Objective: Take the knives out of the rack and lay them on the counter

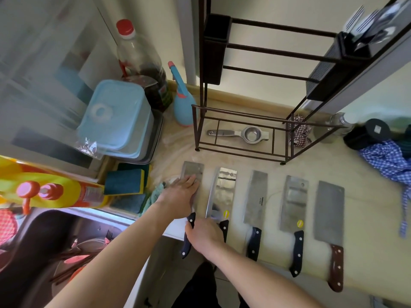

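Several cleavers lie side by side on the beige counter [367, 230], blades pointing away from me. My left hand [178, 196] rests flat on the blade of the leftmost cleaver [192, 172]. My right hand [203, 235] grips that cleaver's dark handle at the counter's front edge. To the right lie a second cleaver [223, 190], a third [255, 196], a fourth [293, 201] and a brown-handled one [329, 210]. The dark metal rack [244, 127] stands behind them; I see no knife in it.
A lemon squeezer [240, 133] lies on the rack's bottom shelf. Blue lidded containers [117, 116], a dark bottle [142, 63] and a blue spray bottle [183, 103] stand at the left. Sponges [126, 181] sit by the sink [66, 245]. A blue checked cloth [387, 161] lies at the right.
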